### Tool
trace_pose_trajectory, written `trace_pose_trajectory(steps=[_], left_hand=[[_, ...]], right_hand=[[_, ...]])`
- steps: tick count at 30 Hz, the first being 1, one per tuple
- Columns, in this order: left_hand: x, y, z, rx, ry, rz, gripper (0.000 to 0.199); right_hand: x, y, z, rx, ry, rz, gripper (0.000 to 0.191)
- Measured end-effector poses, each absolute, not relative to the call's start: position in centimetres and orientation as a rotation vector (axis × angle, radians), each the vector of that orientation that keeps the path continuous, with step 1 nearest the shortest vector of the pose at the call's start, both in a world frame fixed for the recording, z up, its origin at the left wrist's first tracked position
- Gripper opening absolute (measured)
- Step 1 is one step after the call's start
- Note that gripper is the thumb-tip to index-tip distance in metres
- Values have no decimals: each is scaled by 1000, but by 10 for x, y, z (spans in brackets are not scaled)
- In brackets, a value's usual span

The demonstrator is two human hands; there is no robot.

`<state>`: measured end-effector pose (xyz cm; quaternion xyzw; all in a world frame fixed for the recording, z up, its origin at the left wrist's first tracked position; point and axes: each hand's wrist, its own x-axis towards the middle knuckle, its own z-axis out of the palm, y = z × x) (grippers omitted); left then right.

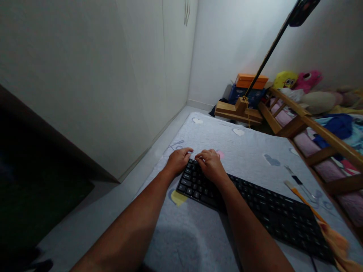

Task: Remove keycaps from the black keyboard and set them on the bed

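A black computer keyboard [261, 204] lies slantwise on a cloth with a heart pattern [210, 134], its near left corner towards me. My left hand [178, 160] is curled at the keyboard's upper left corner, holding its edge, with the thumb side towards the keys. Over the top left keys, my right hand [211, 165] has thumb and fingers drawn together in a pinch. Whatever is between those fingertips is too small to make out. My right forearm crosses above the middle of the keyboard and hides some keys.
Right of the keyboard lie an orange-handled brush [297, 193], a thin metal tool with a black grip [297, 180] and an orange cloth [336, 241]. A pale cabinet [136, 83] stands left. Beyond are a wooden stand [227, 109], boxes [251, 81] and a wooden-railed bed [329, 138].
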<state>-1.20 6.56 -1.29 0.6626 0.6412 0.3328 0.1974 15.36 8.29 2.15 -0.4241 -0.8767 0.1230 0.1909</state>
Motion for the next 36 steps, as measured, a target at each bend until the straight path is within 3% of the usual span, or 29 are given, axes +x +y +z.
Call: trace_pose_trajectory(steps=[36], left_hand=[[-19, 70, -19, 1869, 1738, 963, 32]], right_hand=[[152, 80, 25, -1080, -2508, 387, 17]])
